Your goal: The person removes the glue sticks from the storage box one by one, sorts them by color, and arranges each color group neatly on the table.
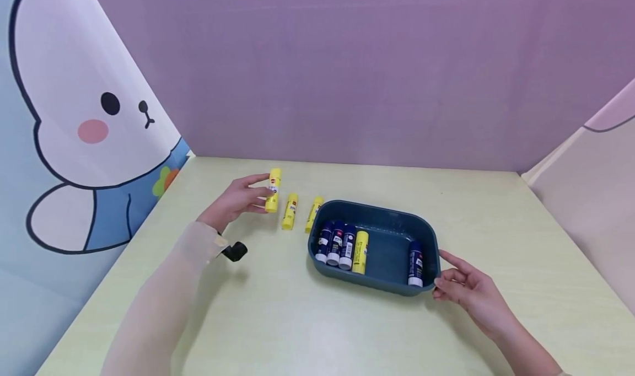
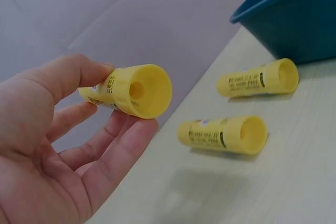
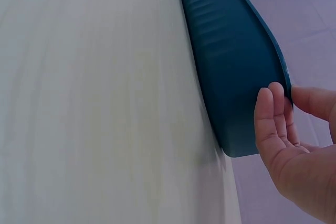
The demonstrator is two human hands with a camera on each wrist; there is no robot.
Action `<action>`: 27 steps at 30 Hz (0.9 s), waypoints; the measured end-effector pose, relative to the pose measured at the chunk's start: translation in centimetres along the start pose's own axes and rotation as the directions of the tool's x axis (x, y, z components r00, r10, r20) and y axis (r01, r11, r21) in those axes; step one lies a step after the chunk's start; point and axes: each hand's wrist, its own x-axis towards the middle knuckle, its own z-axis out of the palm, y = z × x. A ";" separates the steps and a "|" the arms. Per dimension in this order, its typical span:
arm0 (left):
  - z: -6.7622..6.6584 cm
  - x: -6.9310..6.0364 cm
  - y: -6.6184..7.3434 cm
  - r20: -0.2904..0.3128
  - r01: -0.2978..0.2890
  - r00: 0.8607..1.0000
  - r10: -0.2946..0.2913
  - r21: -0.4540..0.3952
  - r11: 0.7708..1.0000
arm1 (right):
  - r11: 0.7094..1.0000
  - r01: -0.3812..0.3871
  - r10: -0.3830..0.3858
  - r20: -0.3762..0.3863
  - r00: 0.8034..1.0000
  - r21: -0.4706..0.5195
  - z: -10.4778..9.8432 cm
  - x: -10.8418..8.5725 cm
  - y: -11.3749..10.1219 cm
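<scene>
Glue sticks (image 1: 335,245) inside blue tub (image 1: 389,254), head view only

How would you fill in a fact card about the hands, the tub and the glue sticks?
Left hand: holds a yellow glue stick above the table
Right hand: grips the blue-green tub at its right end
Inside the tub: four dark blue glue sticks, one yellow stick
On the table: two yellow glue sticks lying beside the tub
</scene>
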 end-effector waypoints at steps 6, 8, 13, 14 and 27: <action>-0.8 0.0 -0.7 0.005 0.008 1.000 -0.008 -0.006 1.000 | 1.000 -0.015 0.015 -0.010 1.000 -0.013 0.1 0.0 0.0; -0.9 0.0 -0.9 0.005 0.014 1.000 -0.014 -0.014 1.000 | 0.999 -0.028 0.028 -0.021 0.999 -0.022 0.2 -0.1 -0.1; -1.1 0.1 -1.3 -0.006 0.037 0.999 -0.037 -0.028 0.999 | 0.999 -0.030 0.029 -0.024 0.999 -0.024 0.2 -0.1 -0.2; -1.1 0.2 -1.4 -0.010 0.041 0.999 -0.042 -0.030 0.999 | 0.999 -0.027 0.026 -0.021 0.999 -0.024 0.1 0.0 -0.2; -1.0 1.2 -3.7 -0.038 0.088 0.995 -0.090 -0.055 0.995 | 0.997 -0.063 0.061 -0.035 0.997 -0.054 0.4 -0.1 -0.4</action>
